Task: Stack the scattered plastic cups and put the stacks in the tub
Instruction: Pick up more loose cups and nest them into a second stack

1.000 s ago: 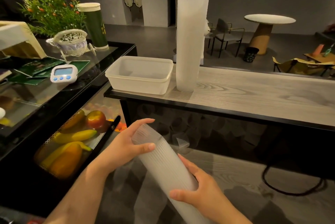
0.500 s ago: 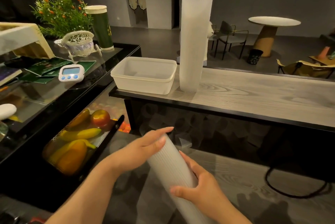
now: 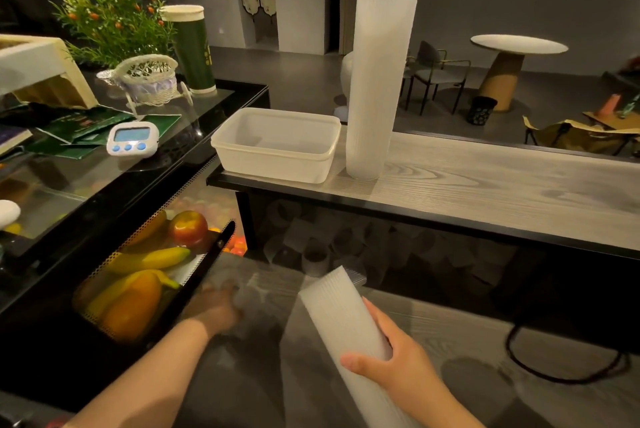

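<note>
Leaning cup stack (image 3: 346, 320) inside right hand (image 3: 394, 363)

No text, brand or number can be read anywhere. The green canister (image 3: 194, 49) at the back edge of the glass counter (image 3: 194, 126) carries a pale marking too small to make out, the timer (image 3: 132, 137) shows a blank screen, and the green booklets (image 3: 86, 122) bear only blurred print.

Right hand (image 3: 398, 363) curled around a tilted cup stack (image 3: 346, 320), thumb laid across it, left hand (image 3: 216, 306) blurred, reached low and forward.
</note>
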A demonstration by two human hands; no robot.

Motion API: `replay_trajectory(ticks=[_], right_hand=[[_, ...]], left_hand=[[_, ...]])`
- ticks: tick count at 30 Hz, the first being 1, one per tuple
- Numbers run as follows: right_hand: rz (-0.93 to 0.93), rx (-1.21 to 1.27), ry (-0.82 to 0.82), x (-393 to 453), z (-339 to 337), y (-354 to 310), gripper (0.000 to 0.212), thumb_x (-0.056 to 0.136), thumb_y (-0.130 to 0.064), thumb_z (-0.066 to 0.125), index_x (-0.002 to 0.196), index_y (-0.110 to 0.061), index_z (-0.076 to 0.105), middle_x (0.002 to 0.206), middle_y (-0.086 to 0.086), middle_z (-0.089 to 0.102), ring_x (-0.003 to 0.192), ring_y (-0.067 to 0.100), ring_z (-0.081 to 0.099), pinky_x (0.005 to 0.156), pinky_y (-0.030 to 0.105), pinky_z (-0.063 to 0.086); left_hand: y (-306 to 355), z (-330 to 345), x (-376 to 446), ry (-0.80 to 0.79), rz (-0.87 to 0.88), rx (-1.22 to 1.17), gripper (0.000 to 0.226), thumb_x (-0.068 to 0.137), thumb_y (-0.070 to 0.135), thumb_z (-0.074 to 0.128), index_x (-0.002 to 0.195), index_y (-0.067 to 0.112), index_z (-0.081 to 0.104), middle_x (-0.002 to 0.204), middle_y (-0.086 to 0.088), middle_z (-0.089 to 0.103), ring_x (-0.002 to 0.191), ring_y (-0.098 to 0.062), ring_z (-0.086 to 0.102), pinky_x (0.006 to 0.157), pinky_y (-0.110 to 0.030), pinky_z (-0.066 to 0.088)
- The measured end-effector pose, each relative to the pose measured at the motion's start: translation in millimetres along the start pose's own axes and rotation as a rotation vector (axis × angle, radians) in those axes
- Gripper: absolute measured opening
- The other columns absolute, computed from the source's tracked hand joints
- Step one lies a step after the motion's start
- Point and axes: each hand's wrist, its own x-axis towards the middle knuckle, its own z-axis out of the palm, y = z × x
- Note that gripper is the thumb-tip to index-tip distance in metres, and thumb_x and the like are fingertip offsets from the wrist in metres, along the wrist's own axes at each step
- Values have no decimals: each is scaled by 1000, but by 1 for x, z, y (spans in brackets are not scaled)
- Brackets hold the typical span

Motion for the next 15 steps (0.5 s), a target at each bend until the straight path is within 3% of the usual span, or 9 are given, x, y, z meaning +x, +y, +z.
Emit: replay_trajectory(ticks=[2,4,7,9,13,15], right_hand=[[25,1,-21,0,2,-2,104,53,-72,75,141,-63,22,132,-23,47,116,1,50,99,28,46],[36,3,-13,1,3,-1,103,50,-72,77,138,-66,24,131,-22,48,116,0,50,100,28,44],[42,12,-2,2,4,0,94,50,-71,79,128,-72,27,128,-24,49,116,-1,50,102,29,44],[43,5,-2,3,5,0,94,50,-71,79,128,-71,27,129,-24,50,116,-1,50,103,29,44],[65,-19,-35,5,8,1,107,49,-76,75,141,-61,23,131,-22,48,117,3,49,103,33,45],[82,-27,-45,5,9,2,110,49,-77,74,143,-59,21,131,-21,47,117,4,49,103,34,45]], left_hand=[[-8,17,6,0,45,-33,80,80,61,59,151,37,32,154,-11,34,136,-32,46,109,-38,42],[-9,26,15,4,75,-88,72,86,55,58,151,32,36,152,-7,43,135,-29,48,110,-36,41],[-5,32,19,40,50,-178,64,84,61,56,142,34,49,137,-5,60,116,-26,63,98,-36,51],[0,34,15,84,50,-207,57,84,61,57,136,40,50,133,-3,61,112,-27,64,93,-35,53],[9,32,4,209,47,-144,63,89,57,56,146,45,33,149,-5,37,114,-29,61,85,-37,53],[8,36,5,195,42,-110,60,92,56,47,148,46,29,157,-4,28,119,-27,58,84,-36,52]])
